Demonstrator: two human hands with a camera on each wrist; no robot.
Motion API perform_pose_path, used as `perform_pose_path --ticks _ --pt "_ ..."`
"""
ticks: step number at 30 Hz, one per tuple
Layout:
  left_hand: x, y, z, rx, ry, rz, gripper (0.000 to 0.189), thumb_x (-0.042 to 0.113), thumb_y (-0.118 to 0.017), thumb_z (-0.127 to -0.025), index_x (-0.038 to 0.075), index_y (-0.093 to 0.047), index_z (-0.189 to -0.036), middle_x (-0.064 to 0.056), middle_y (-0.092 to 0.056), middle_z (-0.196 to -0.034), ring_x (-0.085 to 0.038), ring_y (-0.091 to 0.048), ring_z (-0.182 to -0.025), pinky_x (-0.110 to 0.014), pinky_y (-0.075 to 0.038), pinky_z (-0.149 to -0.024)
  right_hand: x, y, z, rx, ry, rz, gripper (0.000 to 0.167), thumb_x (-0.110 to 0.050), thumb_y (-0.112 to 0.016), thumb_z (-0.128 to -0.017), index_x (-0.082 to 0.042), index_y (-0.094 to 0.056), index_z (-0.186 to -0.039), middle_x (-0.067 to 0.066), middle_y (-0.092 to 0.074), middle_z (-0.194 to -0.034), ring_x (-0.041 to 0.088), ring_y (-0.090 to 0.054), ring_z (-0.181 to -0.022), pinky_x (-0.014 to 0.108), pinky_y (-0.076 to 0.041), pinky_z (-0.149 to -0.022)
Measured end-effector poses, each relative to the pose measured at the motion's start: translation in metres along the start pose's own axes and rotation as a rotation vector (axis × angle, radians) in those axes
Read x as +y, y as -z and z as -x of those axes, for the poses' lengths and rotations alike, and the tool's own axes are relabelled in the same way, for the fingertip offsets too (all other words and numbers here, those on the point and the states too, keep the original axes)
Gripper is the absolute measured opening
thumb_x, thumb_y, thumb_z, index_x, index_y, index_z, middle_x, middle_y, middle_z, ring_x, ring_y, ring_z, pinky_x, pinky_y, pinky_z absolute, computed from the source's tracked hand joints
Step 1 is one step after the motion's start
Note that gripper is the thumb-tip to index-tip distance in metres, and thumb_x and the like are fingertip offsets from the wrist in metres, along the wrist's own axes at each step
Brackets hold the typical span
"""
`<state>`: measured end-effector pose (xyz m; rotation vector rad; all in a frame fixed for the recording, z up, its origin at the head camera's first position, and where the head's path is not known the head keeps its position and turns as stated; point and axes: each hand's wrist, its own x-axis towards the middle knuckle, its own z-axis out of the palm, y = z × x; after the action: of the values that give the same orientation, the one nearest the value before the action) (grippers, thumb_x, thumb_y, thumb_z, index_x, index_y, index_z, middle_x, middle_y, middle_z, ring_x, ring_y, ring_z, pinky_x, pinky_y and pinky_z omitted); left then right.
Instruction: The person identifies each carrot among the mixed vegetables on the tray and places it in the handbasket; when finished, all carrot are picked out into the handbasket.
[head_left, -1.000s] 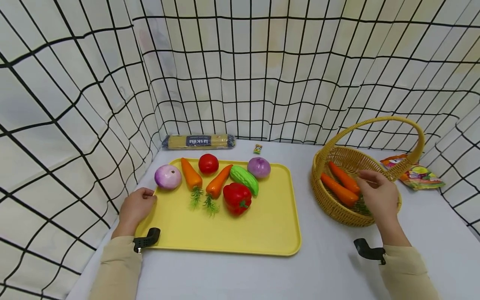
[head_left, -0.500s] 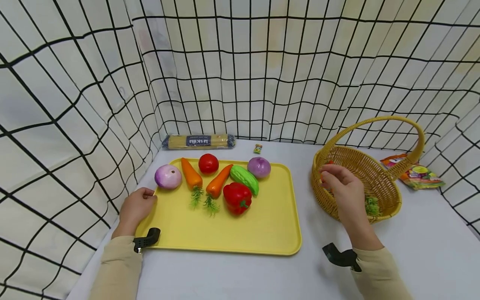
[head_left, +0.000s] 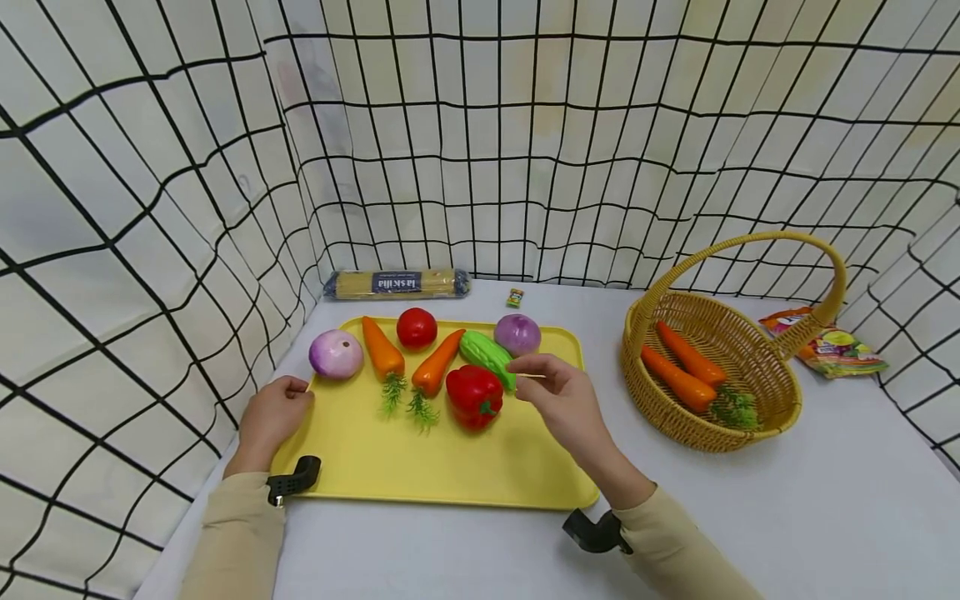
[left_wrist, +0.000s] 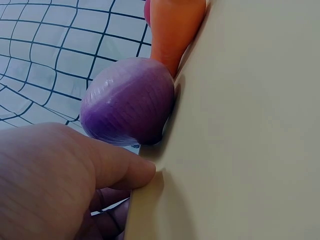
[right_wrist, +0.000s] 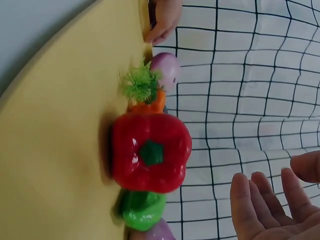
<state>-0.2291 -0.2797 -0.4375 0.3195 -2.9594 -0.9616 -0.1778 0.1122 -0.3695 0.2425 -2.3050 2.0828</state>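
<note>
My left hand (head_left: pixel 272 417) grips the left rim of the yellow tray (head_left: pixel 420 467); in the left wrist view its thumb (left_wrist: pixel 132 170) lies on top and fingers curl below. Over the tray's right part hovers my right hand (head_left: pixel 566 412), fingers loosely bent and holding nothing. Just left of its fingertips sits a red bell pepper (head_left: pixel 474 398). Behind the pepper lies a bumpy green bitter melon (head_left: pixel 483 353), partly overlapped by the hand. A purple onion (head_left: pixel 517 335), a tomato (head_left: pixel 417 328), two carrots (head_left: pixel 382 348) and another onion (head_left: pixel 336 353) line the tray's back.
To the right stands a wicker basket (head_left: pixel 663 423) with a tall handle and two carrots (head_left: pixel 678 383) inside. A colourful snack packet (head_left: pixel 843 352) lies behind it. A spaghetti pack (head_left: pixel 397 284) and a tiny packet (head_left: pixel 514 297) are behind the tray. Black netting (head_left: pixel 495 158) encloses the table.
My right hand has moved left from above the basket to above the tray beside the bell pepper. Both carrots in the basket are uncovered again. The left hand stays on the rim.
</note>
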Motion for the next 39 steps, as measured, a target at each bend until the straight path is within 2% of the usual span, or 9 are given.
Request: perform_pose_path --ticks 4,8,12,16,25,30,34,37,39 --pt "0.0 0.001 0.0 0.005 -0.003 -0.006 0.036 0.025 -0.051 -0.095 -0.004 -0.06 -0.114 -0.023 -0.064 -0.109 -0.035 -0.058 -0.092 -0.041 -0.042 -0.075 -0.007 -0.027 -0.005 -0.062 0.017 0.038 0.023 -0.008 -0.064 -0.092 -0.007 -0.067 -0.115 0.013 -0.066 -0.117 0.026 -0.066 -0.106 0.034 -0.053 -0.088" --pt "0.0 0.0 0.0 0.002 -0.005 0.0 0.037 0.025 -0.051 -0.095 -0.004 -0.06 -0.115 -0.024 -0.064 -0.109 -0.035 -0.057 -0.091 -0.04 -0.042 -0.075 -0.016 -0.052 -0.014 -0.102 0.035 0.114 0.024 -0.014 -0.066 -0.091 -0.011 -0.067 -0.115 0.003 -0.067 -0.114 0.022 -0.065 -0.103 0.034 -0.054 -0.086" --pt "0.0 -0.002 -0.001 0.002 -0.002 0.003 0.037 0.025 -0.051 -0.095 -0.005 -0.059 -0.116 -0.024 -0.063 -0.109 -0.035 -0.057 -0.091 -0.041 -0.042 -0.075 -0.014 -0.074 -0.023 -0.105 0.009 0.139 0.027 -0.02 -0.069 -0.09 -0.013 -0.066 -0.116 -0.001 -0.065 -0.114 0.02 -0.063 -0.106 0.033 -0.052 -0.089" --pt "-0.001 -0.003 -0.002 0.002 0.001 0.003 0.038 0.025 -0.051 -0.095 -0.005 -0.059 -0.116 -0.024 -0.063 -0.107 -0.035 -0.057 -0.09 -0.04 -0.042 -0.074 -0.002 -0.091 -0.03 -0.079 -0.004 0.098 0.03 -0.021 -0.071 -0.089 -0.012 -0.065 -0.117 0.001 -0.063 -0.118 0.023 -0.062 -0.11 0.033 -0.052 -0.089" --pt "0.001 -0.002 -0.003 -0.01 0.02 -0.002 0.037 0.025 -0.051 -0.096 -0.005 -0.058 -0.117 -0.024 -0.063 -0.108 -0.036 -0.056 -0.092 -0.044 -0.042 -0.077 0.017 -0.116 -0.038 -0.03 0.028 0.141 0.034 -0.021 -0.073 -0.088 -0.01 -0.064 -0.119 0.006 -0.063 -0.122 0.026 -0.061 -0.108 0.031 -0.054 -0.086" --pt "0.002 -0.001 -0.002 -0.013 0.02 0.002 0.037 0.025 -0.051 -0.096 -0.005 -0.058 -0.117 -0.024 -0.063 -0.108 -0.035 -0.056 -0.091 -0.043 -0.042 -0.077 0.02 -0.127 -0.043 -0.026 -0.035 0.221 0.048 -0.027 -0.073 -0.088 -0.015 -0.059 -0.132 0.007 -0.062 -0.123 0.025 -0.058 -0.104 0.034 -0.053 -0.079" --pt "0.001 -0.001 -0.002 -0.008 0.014 0.004 0.037 0.025 -0.052 -0.096 -0.005 -0.059 -0.117 -0.023 -0.063 -0.106 -0.034 -0.056 -0.09 -0.04 -0.041 -0.075 0.023 -0.134 -0.045 -0.023 -0.076 0.26 0.057 -0.029 -0.072 -0.087 -0.017 -0.053 -0.139 0.007 -0.057 -0.129 0.024 -0.053 -0.106 0.038 -0.051 -0.086" --pt "-0.001 -0.002 -0.002 -0.003 0.007 0.003 0.037 0.025 -0.052 -0.096 -0.005 -0.059 -0.116 -0.022 -0.064 -0.106 -0.034 -0.057 -0.089 -0.039 -0.041 -0.074 0.026 -0.136 -0.047 -0.005 -0.082 0.282 0.057 -0.029 -0.072 -0.088 -0.015 -0.052 -0.139 0.006 -0.052 -0.135 0.024 -0.05 -0.115 0.04 -0.047 -0.097" --pt "-0.002 -0.002 -0.003 0.002 0.003 0.0 0.037 0.025 -0.052 -0.096 -0.005 -0.059 -0.116 -0.022 -0.064 -0.106 -0.034 -0.057 -0.089 -0.039 -0.041 -0.074 0.028 -0.136 -0.048 0.007 -0.086 0.288 0.057 -0.028 -0.072 -0.088 -0.013 -0.051 -0.139 0.007 -0.051 -0.136 0.025 -0.05 -0.116 0.042 -0.047 -0.098"
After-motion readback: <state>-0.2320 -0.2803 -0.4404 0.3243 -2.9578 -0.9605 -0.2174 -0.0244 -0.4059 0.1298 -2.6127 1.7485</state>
